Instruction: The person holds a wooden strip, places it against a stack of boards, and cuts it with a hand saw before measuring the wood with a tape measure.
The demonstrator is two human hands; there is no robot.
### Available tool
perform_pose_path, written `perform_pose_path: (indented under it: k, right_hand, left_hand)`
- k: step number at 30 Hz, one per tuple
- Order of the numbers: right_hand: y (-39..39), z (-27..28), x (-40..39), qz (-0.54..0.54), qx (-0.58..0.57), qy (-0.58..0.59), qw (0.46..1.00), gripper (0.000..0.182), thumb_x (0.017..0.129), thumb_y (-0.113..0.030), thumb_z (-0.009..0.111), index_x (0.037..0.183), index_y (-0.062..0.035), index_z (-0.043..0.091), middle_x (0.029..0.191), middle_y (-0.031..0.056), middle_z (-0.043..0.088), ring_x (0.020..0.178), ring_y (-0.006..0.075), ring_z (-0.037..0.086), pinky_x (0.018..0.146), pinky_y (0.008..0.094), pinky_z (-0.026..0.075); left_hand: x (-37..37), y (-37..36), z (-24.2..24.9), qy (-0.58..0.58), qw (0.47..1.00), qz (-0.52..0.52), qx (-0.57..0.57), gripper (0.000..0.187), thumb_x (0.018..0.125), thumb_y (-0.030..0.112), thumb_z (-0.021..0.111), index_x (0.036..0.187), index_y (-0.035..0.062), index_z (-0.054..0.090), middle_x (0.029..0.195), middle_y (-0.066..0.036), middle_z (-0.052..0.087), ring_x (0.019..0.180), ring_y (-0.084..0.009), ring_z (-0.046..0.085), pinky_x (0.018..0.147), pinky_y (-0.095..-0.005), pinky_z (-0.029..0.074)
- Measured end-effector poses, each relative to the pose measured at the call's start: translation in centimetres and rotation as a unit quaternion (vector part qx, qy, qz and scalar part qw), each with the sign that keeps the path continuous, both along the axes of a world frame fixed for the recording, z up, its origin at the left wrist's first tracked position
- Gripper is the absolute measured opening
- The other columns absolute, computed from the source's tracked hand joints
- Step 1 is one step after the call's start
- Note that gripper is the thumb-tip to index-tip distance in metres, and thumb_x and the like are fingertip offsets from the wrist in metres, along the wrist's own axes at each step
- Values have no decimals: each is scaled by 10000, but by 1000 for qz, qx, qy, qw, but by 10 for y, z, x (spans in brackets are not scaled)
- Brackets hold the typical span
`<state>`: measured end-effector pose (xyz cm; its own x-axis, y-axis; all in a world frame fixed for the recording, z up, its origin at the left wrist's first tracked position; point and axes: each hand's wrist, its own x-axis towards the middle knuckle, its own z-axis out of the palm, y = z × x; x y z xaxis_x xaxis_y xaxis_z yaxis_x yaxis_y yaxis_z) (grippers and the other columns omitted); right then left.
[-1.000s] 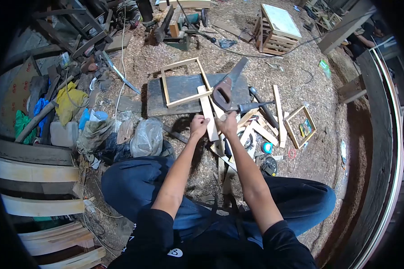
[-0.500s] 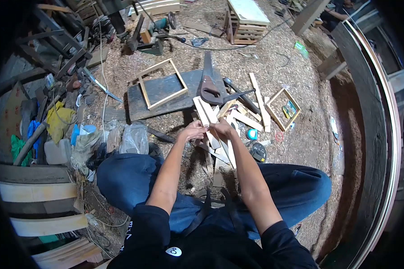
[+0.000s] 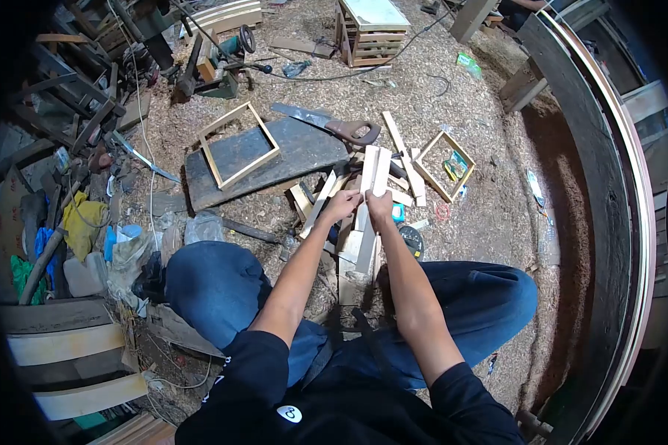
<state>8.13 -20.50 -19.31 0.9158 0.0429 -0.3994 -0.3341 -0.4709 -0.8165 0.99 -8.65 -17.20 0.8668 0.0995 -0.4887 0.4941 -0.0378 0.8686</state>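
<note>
Two pale wooden strips (image 3: 375, 169) stand side by side between my hands, pointing away from me. My right hand (image 3: 380, 205) is closed around their near part. On the left side, my left hand (image 3: 341, 205) has its fingers bent against the strips' edge, apparently pinching them; the fingertips are partly hidden. Loose wood offcuts (image 3: 321, 200) lie in a pile below and beside both hands. Beyond them a handsaw (image 3: 355, 132) with a brown handle rests by the dark board (image 3: 304, 152), its blade toward the left.
A wooden frame (image 3: 269, 141) lies on the dark board. A smaller frame (image 3: 464, 165) is to the right, near a tape measure (image 3: 398, 213). A slatted crate (image 3: 375, 33) stands farther off. Bags and scrap line the left; a long dark beam (image 3: 601, 163) runs along the right.
The saw has swung from pointing away to pointing left. The strips in my hands are now lined up together, and the offcut pile has shifted. The whole view has moved slightly.
</note>
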Motion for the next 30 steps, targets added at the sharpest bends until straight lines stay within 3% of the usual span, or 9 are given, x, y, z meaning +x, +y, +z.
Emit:
perform_pose_path:
  k: [2,11,19,22,24,25,26,28,30]
  right_hand:
    - [0,1,4,-25,-24,-22,999,489,760,-214,679,1113,61,480,977,187,640,843,260,634,783,364,505]
    - [14,8,17,-48,-32,-69,996,477,748,-236,690,1107,25,514,1021,211,654,956,323,642,878,393,478]
    - [41,23,13,-17,-115,-146,982,457,740,-198,696,1109,12,527,1047,258,599,1005,422,570,887,484,443]
    - [47,37,6,30,-117,-162,979,445,740,-188,701,1096,25,539,1074,272,542,1016,433,546,895,481,441]
    - [55,47,0,68,-151,-188,968,457,749,-195,698,1111,31,535,1093,277,500,996,433,551,902,468,445]
    - [60,45,-2,81,-153,-204,964,487,748,-174,710,1150,25,521,1116,276,468,973,423,558,897,461,451]
    - [63,44,-2,85,-151,-208,963,487,748,-174,710,1150,25,521,1116,276,468,973,423,558,897,461,451]
    - [71,47,-6,143,-141,-216,955,524,742,-138,722,1191,18,500,1121,268,471,961,414,561,886,463,456]
    - [80,49,-8,187,-148,-237,942,625,755,-101,705,1301,13,423,1087,270,514,972,425,560,882,467,457]
  left_hand:
    - [2,2,-6,-71,995,62,-34,237,961,157,504,1103,34,648,830,-12,640,671,-89,575,569,-270,480]
    - [-20,97,-49,-103,943,311,54,219,940,181,566,1057,22,662,838,-58,684,686,-104,627,618,-249,516]
    - [-23,89,-28,-97,954,260,113,226,904,213,596,1032,46,677,845,-48,691,733,-113,639,643,-276,514]
    - [-27,90,-18,-88,958,252,103,233,896,225,602,1026,45,673,889,-71,697,772,-184,659,680,-320,521]
    - [-30,92,-2,-137,897,260,329,220,886,223,601,988,41,672,865,-93,692,755,-284,659,702,-385,522]
    - [-29,98,13,-109,891,282,340,202,858,194,620,1024,86,657,969,-92,666,888,-329,625,805,-417,490]
    - [-29,105,27,-109,889,288,340,202,858,194,620,1024,86,657,969,-92,666,888,-329,625,805,-417,490]
    - [-32,129,36,-72,777,276,561,337,843,176,625,1173,120,590,1100,-95,617,1074,-273,560,915,-408,430]
    - [-38,158,29,-64,736,285,611,446,828,133,630,1258,125,513,1176,-89,565,1171,-261,473,976,-414,366]
